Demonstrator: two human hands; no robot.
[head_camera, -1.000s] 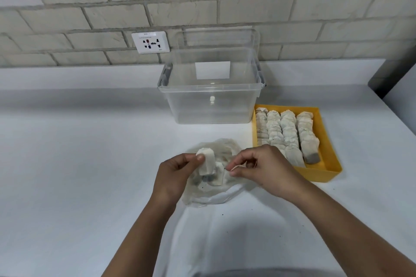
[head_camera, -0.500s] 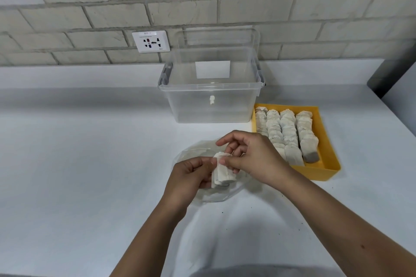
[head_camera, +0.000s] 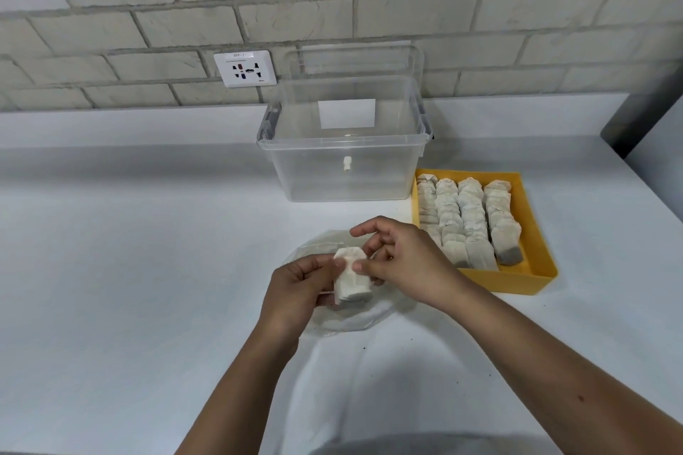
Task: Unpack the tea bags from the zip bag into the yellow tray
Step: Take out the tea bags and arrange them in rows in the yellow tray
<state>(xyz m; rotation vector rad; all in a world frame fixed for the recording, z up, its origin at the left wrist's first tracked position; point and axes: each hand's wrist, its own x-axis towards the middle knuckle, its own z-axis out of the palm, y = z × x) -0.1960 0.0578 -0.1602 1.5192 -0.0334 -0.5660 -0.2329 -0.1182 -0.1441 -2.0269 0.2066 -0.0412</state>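
Observation:
A small stack of white tea bags (head_camera: 351, 279) is held between both hands above the clear zip bag (head_camera: 354, 319), which lies flattened on the white table. My left hand (head_camera: 295, 292) grips the stack from the left. My right hand (head_camera: 403, 262) pinches its upper right edge with thumb and a finger, the other fingers raised. The yellow tray (head_camera: 532, 270) stands to the right, filled with several rows of tea bags (head_camera: 469, 222).
A clear plastic storage box (head_camera: 343, 174) with its lid up stands behind the hands, touching the tray's left back corner. A wall socket (head_camera: 245, 68) sits on the brick wall. The white table (head_camera: 129, 270) stretches wide to the left and front.
The tea bags came out of the zip bag in my left hand. My right hand moved in and now pinches the stack too; the zip bag has sunk flat.

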